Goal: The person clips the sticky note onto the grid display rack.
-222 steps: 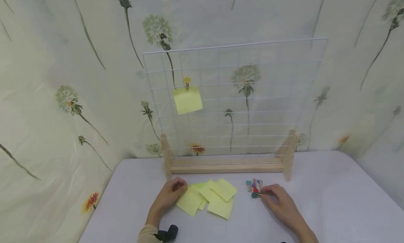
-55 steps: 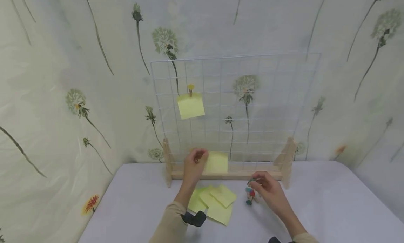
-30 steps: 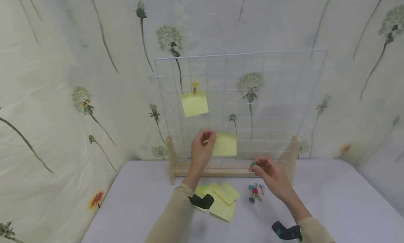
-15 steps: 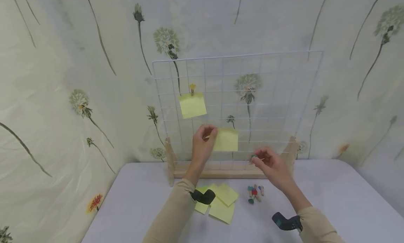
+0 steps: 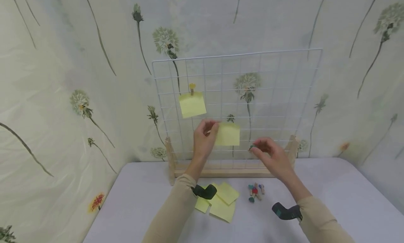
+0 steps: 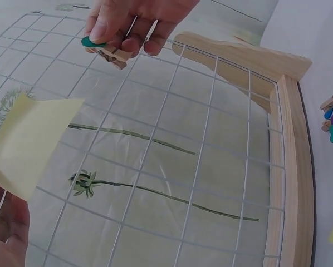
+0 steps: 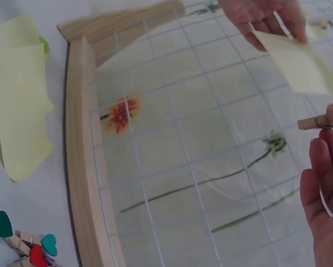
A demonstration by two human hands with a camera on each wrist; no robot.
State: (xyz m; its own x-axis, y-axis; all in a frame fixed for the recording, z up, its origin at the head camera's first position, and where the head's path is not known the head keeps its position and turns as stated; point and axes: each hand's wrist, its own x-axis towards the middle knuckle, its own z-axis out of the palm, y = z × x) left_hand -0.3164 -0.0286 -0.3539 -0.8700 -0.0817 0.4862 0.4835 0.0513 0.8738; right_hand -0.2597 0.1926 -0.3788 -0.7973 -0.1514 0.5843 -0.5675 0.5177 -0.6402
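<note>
My left hand (image 5: 204,139) pinches a yellow sticky note (image 5: 228,134) by its left edge, in front of the lower middle of a white wire grid (image 5: 240,54). To its right, my right hand (image 5: 274,158) pinches a small wooden clothespin (image 6: 112,54) with a green decoration on its end. That clothespin is apart from the note. Higher up on the grid's left side hangs another sticky note (image 5: 192,105), fixed by a clothespin with a yellow top (image 5: 192,87). The right wrist view shows the held clothespin (image 7: 314,122) pointing towards the grid.
Overlapping sticky notes (image 5: 222,208) lie on the white table (image 5: 139,201). Right of them is a small pile of clothespins (image 5: 255,192) with coloured hearts. The grid stands in a wooden base (image 5: 221,173), before a dandelion-patterned cloth (image 5: 94,60).
Both hands have risen from the table, the left with a note from the pile, the right with a green-topped clothespin. In the last second both rose further along the grid.
</note>
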